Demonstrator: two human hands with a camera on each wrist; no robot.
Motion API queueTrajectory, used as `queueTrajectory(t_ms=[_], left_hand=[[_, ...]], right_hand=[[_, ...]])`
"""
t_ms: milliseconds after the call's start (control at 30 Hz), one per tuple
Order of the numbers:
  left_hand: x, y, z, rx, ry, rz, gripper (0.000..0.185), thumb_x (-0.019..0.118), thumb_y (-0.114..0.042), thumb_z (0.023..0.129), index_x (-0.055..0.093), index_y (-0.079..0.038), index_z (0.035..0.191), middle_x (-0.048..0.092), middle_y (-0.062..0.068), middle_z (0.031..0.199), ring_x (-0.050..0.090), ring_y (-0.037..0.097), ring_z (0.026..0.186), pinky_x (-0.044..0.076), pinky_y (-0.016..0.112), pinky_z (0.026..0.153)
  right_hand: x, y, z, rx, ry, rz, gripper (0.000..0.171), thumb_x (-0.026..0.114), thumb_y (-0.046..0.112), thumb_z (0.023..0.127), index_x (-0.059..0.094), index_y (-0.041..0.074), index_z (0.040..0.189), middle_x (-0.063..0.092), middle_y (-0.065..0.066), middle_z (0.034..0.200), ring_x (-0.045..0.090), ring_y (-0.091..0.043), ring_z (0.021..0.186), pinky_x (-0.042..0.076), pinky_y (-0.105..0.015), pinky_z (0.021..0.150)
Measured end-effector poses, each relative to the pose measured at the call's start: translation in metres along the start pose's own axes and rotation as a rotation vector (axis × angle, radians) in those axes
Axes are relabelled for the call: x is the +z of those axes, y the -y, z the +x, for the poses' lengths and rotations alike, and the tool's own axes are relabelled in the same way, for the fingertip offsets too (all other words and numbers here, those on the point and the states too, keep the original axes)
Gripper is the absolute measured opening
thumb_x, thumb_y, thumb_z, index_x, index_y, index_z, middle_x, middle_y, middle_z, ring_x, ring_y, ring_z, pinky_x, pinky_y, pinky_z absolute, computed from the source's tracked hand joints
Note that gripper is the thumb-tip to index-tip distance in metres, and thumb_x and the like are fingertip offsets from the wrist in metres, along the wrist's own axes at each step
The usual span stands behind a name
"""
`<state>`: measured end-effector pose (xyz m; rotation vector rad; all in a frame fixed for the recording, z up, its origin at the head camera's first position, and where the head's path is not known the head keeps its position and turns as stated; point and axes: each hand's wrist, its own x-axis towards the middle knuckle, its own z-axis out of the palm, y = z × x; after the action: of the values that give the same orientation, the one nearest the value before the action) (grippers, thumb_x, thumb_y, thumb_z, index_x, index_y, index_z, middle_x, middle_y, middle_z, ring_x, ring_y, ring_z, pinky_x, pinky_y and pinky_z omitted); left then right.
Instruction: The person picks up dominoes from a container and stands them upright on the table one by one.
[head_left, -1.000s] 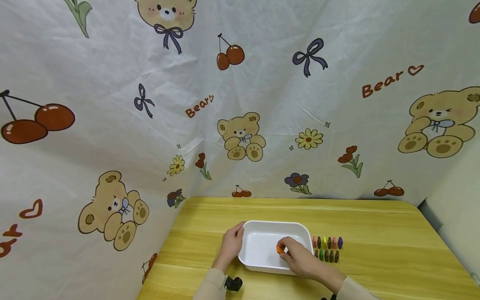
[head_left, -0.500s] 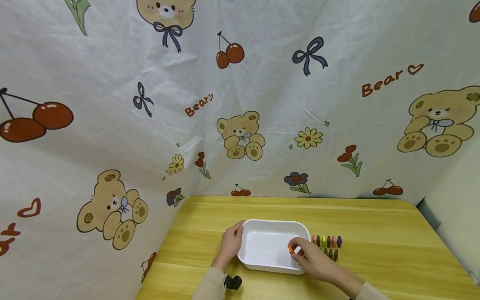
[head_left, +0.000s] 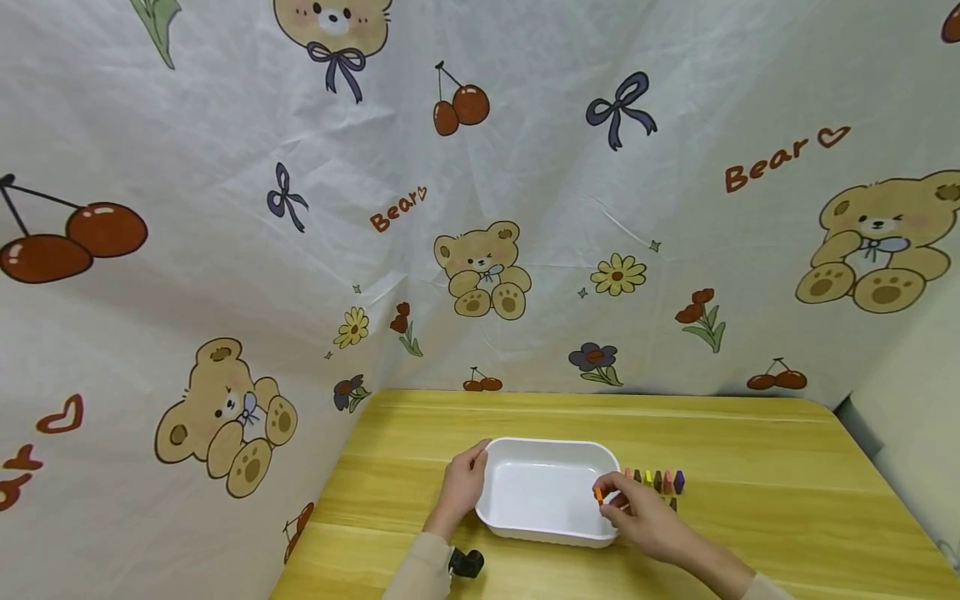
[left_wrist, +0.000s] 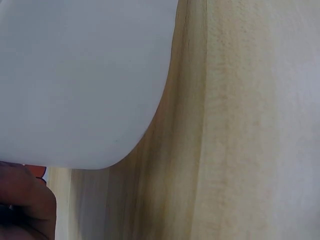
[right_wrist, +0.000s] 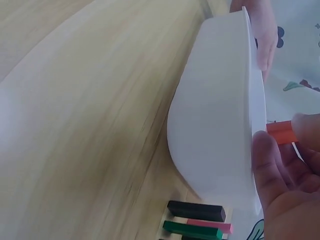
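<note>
A white tray (head_left: 546, 533) lies on the wooden table, with no objects visible inside it. At its left end my left hand (head_left: 463, 483) holds the rim; in the left wrist view only part of that hand (left_wrist: 25, 200) shows beside the tray wall (left_wrist: 85, 90). My right hand (head_left: 641, 517) pinches a small orange block (head_left: 598, 495) between thumb and fingers above the tray's right end. The right wrist view shows the orange block (right_wrist: 281, 132) just beyond the tray rim, its far end covered by the thumb.
Right of the tray small coloured blocks stand in rows, including a purple block (head_left: 679, 482) and a yellow block (head_left: 648, 477); my right hand hides some. A green block (right_wrist: 192, 230) sits close to the tray's corner. A patterned cloth (head_left: 480, 167) hangs behind the table.
My right hand has moved right with the orange block, from over the tray's middle to its right end, covering more of the front row. The left hand stays on the rim.
</note>
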<state>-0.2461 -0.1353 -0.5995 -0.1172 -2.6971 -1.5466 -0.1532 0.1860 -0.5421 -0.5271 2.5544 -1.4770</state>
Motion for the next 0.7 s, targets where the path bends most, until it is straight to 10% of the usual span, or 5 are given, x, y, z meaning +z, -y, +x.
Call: queueTrajectory(t_ms=[700], left_hand=[[0.002, -0.002, 0.0, -0.026, -0.012, -0.01, 0.036, 0.05, -0.024, 0.11, 0.064, -0.014, 0.142, 0.062, 0.012, 0.145, 0.056, 0.036, 0.138, 0.05, 0.052, 0.112]], right_hand=[[-0.026, -0.019, -0.03, 0.07, -0.117, -0.022, 0.026, 0.073, 0.005, 0.093, 0.062, 0.003, 0.116, 0.068, -0.014, 0.115, 0.065, -0.006, 0.089, 0.056, -0.021, 0.069]])
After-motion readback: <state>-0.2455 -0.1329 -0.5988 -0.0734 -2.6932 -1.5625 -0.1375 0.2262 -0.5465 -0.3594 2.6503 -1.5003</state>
